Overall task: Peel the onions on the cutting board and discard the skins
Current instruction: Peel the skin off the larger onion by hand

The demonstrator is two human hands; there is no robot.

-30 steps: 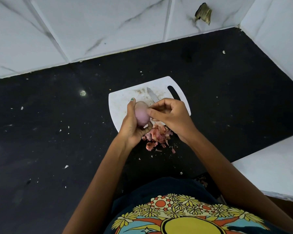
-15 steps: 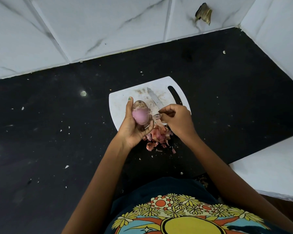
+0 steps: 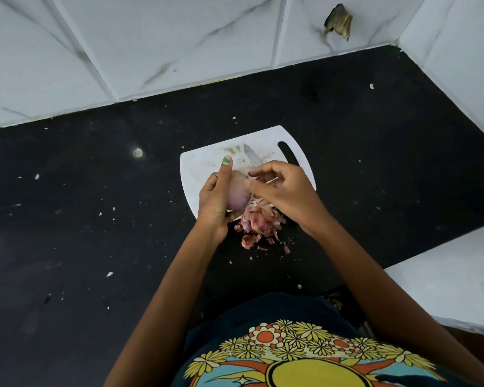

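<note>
My left hand (image 3: 214, 201) holds a pale pink onion (image 3: 237, 195) above the near edge of the white cutting board (image 3: 204, 169), thumb pointing up along its side. My right hand (image 3: 285, 191) is at the onion's top right, its fingertips pinching a thin strip of skin (image 3: 253, 177) there. A heap of pink and brown onion skins (image 3: 259, 223) lies under the hands, spilling from the board onto the black counter. A knife blade (image 3: 252, 157) lies on the board behind the hands, its handle hidden by my right hand.
The black counter (image 3: 95, 219) is speckled with small white bits. White marble tiles (image 3: 151, 46) close the back and the right side, with a broken hole (image 3: 338, 22) in the back wall. A white ledge (image 3: 444, 280) stands at the near right.
My right hand went from the onion's side to pulling a strip away to the right, then came back to the onion's top. The onion has turned a little in my left hand.
</note>
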